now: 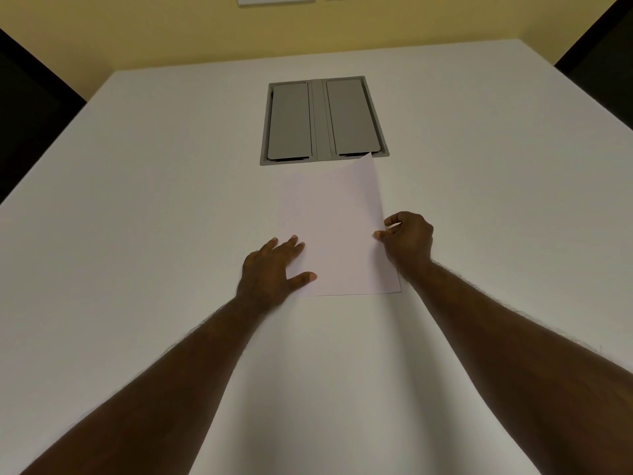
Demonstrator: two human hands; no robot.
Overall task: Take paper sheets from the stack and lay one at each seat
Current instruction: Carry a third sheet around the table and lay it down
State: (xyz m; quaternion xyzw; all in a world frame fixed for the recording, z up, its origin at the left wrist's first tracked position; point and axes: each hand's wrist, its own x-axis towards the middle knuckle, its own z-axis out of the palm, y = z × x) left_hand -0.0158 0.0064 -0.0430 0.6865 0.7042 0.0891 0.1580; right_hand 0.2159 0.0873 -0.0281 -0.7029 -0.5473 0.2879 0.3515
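Two bare forearms are stretched forward over the white table (137, 200) toward the paper stack (337, 234), which lies flat in the middle of the table, its far right corner just overlapping the grey cable hatch (322, 120). The stack's left edge is pressed down by the left hand (274, 265), fingers spread and nearly straight, thumb laid on the paper. At the right edge the top sheet is pinched between the curled fingers and thumb of the right hand (409, 240); its far corner looks slightly raised. The sheets are judged light, thin and limp, liable to slide over one another and to crease if squeezed. A gentle pinch at an edge or corner is advised, with the rest held flat.
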